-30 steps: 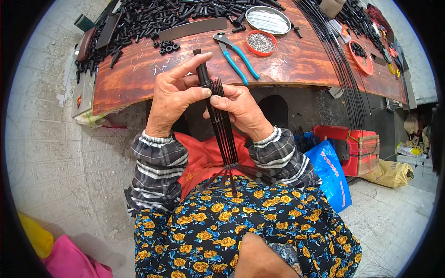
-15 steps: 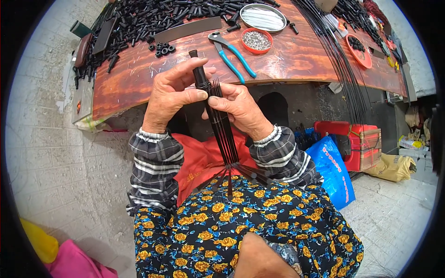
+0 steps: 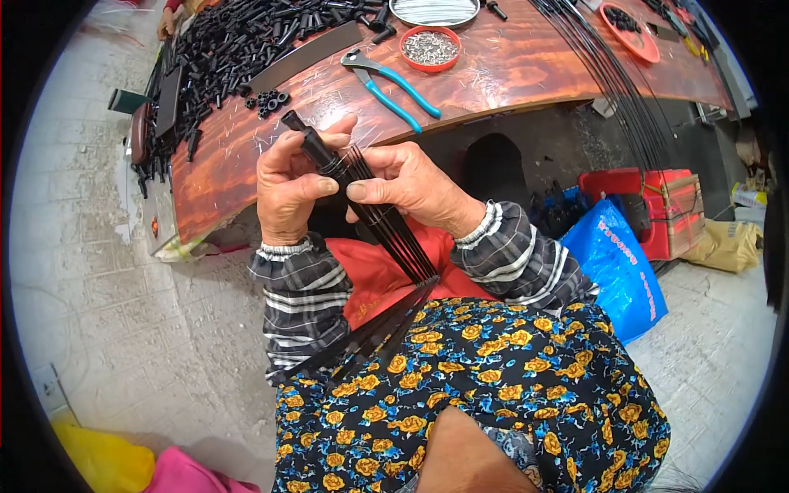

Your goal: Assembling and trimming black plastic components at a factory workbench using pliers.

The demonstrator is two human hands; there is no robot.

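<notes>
We see a bright interior, apparently lit from above, with white glare on the tabletop (image 3: 509,70) near eleven o'clock and deep shadow in the recess (image 3: 542,152) beneath it toward two o'clock. Our fisheye view bends the tabletop's edge into an arc within a black rim. We find the teal-handled pliers (image 3: 383,100) fairly crisp near twelve o'clock, the black rods (image 3: 400,244) blurred at their near ends toward seven.
</notes>
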